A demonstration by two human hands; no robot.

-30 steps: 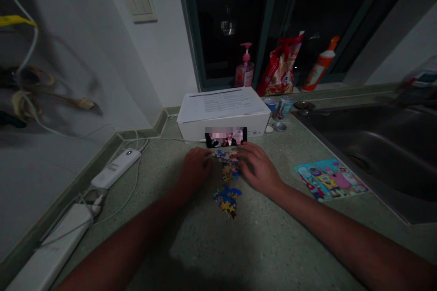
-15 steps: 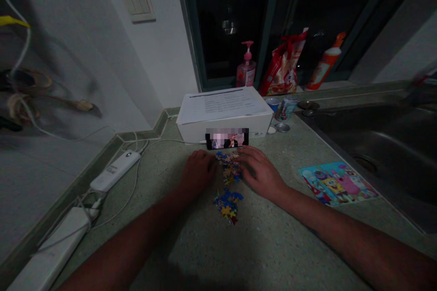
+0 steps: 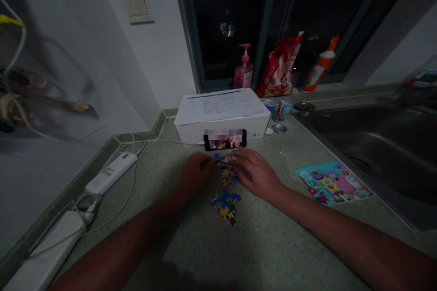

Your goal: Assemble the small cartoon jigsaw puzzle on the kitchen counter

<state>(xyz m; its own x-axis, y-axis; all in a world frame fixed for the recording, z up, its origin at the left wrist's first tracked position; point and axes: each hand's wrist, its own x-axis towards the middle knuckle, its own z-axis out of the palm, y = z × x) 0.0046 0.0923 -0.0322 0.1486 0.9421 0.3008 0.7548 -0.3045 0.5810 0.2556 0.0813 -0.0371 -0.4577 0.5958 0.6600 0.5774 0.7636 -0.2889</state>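
Observation:
Loose jigsaw puzzle pieces (image 3: 226,173), mostly blue and yellow, lie in a narrow strip on the counter between my hands. A second heap of puzzle pieces (image 3: 225,204) lies closer to me. My left hand (image 3: 195,173) rests at the strip's left side, fingers curled and thumb near the index finger. Whatever its fingertips may pinch is too small and dark to make out. From the right, my right hand (image 3: 257,173) reaches in with fingers apart, their tips at the edge of the strip. A colourful cartoon picture card (image 3: 334,183) lies flat beyond my right forearm.
A phone (image 3: 225,140) on a cable leans against a white box (image 3: 191,132) topped with a printed sheet (image 3: 221,105). A can (image 3: 284,109) and lids stand beside it. A power bank (image 3: 111,173) and power strip (image 3: 51,250) lie left; a sink (image 3: 382,145) is right.
The whole view has shifted slightly. Both hands stay beside the puzzle pieces with only small finger movements, and the phone's picture has changed.

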